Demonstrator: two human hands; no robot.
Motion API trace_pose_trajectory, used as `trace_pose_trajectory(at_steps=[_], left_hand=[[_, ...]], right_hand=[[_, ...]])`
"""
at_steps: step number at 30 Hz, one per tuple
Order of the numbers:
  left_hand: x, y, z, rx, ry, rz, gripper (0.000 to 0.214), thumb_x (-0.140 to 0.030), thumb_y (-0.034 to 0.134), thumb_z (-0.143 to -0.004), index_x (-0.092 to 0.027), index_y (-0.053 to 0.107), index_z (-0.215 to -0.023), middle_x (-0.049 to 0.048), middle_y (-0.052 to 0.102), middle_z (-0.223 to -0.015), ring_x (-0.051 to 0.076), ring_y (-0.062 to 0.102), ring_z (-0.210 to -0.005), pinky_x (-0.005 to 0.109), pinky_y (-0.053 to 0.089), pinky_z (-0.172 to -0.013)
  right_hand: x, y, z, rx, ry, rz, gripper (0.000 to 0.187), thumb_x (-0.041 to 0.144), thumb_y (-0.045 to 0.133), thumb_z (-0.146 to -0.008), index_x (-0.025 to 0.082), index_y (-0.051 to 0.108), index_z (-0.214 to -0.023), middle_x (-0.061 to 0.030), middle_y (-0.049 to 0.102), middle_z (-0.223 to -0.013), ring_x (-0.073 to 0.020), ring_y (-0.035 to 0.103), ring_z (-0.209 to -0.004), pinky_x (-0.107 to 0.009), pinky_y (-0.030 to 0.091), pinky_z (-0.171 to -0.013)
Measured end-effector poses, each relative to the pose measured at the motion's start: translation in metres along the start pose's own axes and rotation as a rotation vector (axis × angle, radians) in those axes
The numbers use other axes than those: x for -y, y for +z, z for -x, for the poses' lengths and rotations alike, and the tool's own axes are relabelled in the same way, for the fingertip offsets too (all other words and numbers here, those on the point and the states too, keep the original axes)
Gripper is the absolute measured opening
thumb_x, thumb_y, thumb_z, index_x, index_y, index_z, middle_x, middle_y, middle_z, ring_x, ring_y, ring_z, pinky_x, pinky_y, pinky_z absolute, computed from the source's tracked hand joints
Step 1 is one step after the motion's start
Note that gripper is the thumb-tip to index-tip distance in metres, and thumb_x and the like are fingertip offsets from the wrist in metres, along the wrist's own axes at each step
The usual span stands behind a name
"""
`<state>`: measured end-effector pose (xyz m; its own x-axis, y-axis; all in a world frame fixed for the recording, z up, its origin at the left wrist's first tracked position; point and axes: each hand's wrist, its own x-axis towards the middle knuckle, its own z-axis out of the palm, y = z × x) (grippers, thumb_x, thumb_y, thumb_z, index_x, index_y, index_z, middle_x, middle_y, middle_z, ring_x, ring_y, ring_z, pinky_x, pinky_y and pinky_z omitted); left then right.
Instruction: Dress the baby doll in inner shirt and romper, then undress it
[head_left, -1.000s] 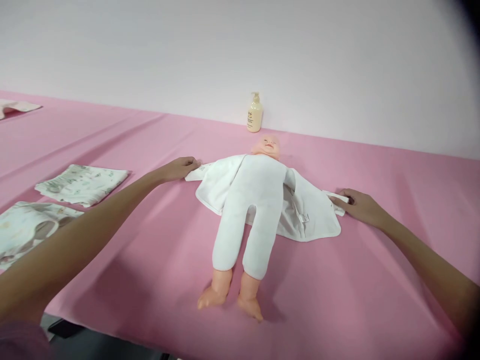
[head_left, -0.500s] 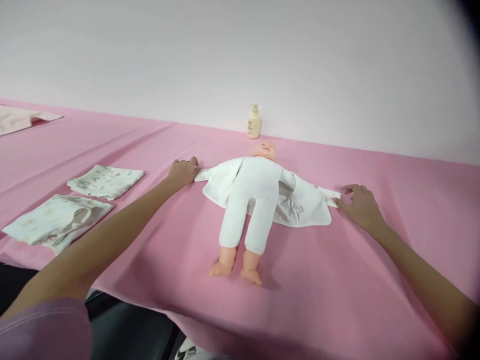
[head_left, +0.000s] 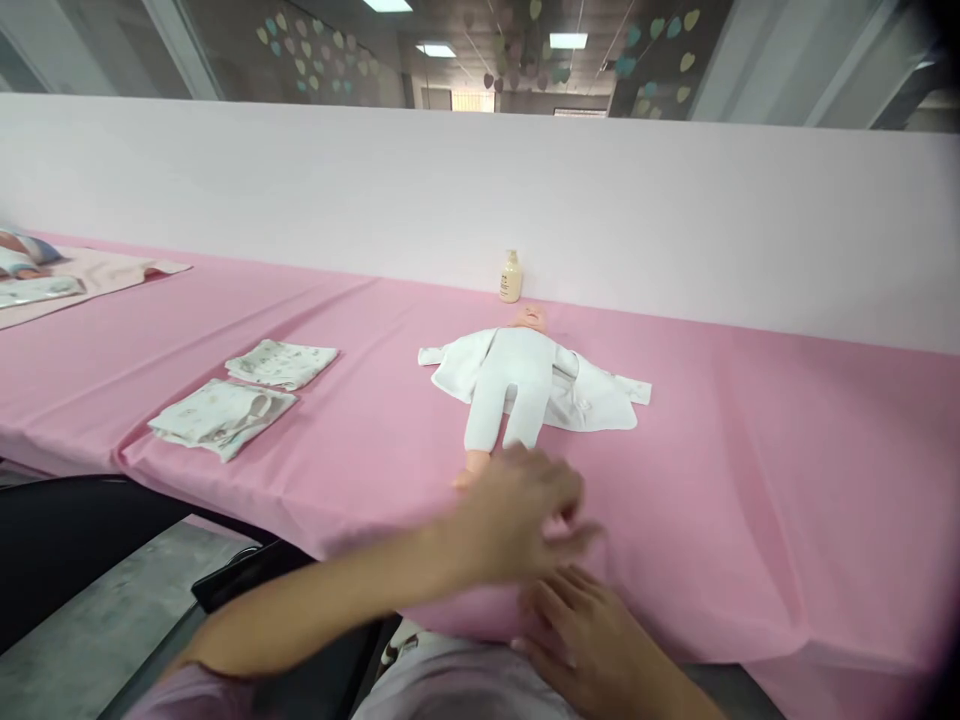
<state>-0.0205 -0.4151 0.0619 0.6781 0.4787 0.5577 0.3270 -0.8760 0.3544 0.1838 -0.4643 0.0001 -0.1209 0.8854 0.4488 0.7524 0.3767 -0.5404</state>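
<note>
A baby doll with a white cloth body lies on its back on the pink-covered table. A white baby shirt is spread out under it, sleeves stretched to both sides. My left hand, blurred, is above the table's front part and hides one of the doll's feet. Its thumb and bent fingers are apart, and nothing shows between them. Just below it, at the table's front edge, is my right hand, fingers loosely bent with the thumb apart and no object visible in it.
A pump bottle stands by the white wall behind the doll's head. Two folded printed garments, one farther back and one nearer, lie to the left. A pale pink cloth with things on it is at far left.
Both hands have left the shirt's sleeve ends and come together near the table's front edge. The view has tilted up, bringing windows into sight. Doll and shirt stay laid out.
</note>
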Motion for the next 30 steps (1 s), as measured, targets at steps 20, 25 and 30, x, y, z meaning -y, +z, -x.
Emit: trace_pose_trajectory(at_steps=[20,25,30], left_hand=[[0.061,0.032,0.113,-0.4,-0.654,-0.193,0.034,-0.044,0.078,-0.11,-0.023,0.072,-0.135,0.0135,0.081,-0.139,0.038,0.072,-0.125,0.056,0.054,-0.113],[0.064,0.034,0.12,-0.25,-0.629,-0.107,0.025,-0.042,0.083,-0.109,-0.026,0.078,-0.128,0.0084,0.086,-0.136,0.035,0.073,-0.122,0.054,0.052,-0.112],[0.061,0.038,0.119,-0.25,-0.631,-0.094,0.021,-0.038,0.082,-0.112,-0.027,0.08,-0.129,0.0065,0.087,-0.137,0.033,0.072,-0.124,0.051,0.051,-0.113]], right_hand=[[-0.031,0.066,0.006,-0.044,0.034,0.063,0.023,0.045,0.074,-0.115,0.024,0.076,-0.122,-0.0113,0.083,-0.119,-0.0345,0.071,-0.111,-0.047,0.052,-0.101],[-0.04,0.056,0.018,-0.089,0.05,0.071,0.026,0.049,0.07,-0.117,0.024,0.077,-0.113,-0.0111,0.083,-0.112,-0.0335,0.069,-0.104,-0.045,0.052,-0.096],[-0.044,0.055,0.023,-0.115,0.048,0.065,0.027,0.049,0.068,-0.116,0.024,0.075,-0.114,-0.012,0.082,-0.113,-0.0339,0.068,-0.106,-0.047,0.053,-0.098]])
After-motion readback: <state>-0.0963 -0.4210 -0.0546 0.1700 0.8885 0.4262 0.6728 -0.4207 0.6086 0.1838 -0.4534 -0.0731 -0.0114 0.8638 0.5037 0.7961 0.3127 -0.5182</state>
